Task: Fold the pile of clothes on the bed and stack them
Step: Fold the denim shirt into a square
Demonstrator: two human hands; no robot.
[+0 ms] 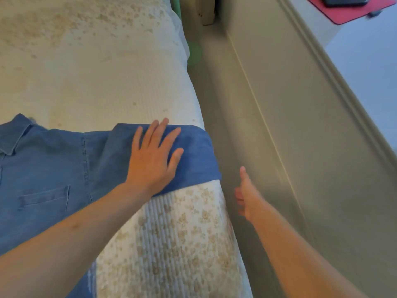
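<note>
A blue denim shirt (43, 168) lies spread flat on a bed (96, 82) covered with a cream quilted bedspread printed with small tan flowers; no label, brand or writing is legible on the garment or anywhere else in the frame. The shirt fills the lower left of the frame, its collar at the left edge, a chest pocket below it, and one sleeve (193, 151) stretched toward the centre, its end reaching the mattress edge.

The left hand (152, 155) lies palm down on that sleeve at the centre of the frame, its fingers (160, 130) straight and spread apart, pressing the cloth flat against the bedspread, the forearm running in from the lower left across the shirt's body.

The right hand (247, 194), blurred, hangs off the bed's edge at centre right over the grey floor (214, 93), touching nothing; its thumb points up and its fingers curl loosely inward, gripping nothing that can be seen.

At the right of the frame a pale cabinet front (300, 104) runs alongside the bed. In the upper right corner a red mat (348, 14) lies on a white counter (365, 57) with a dark flat object (343, 1) resting on it.
</note>
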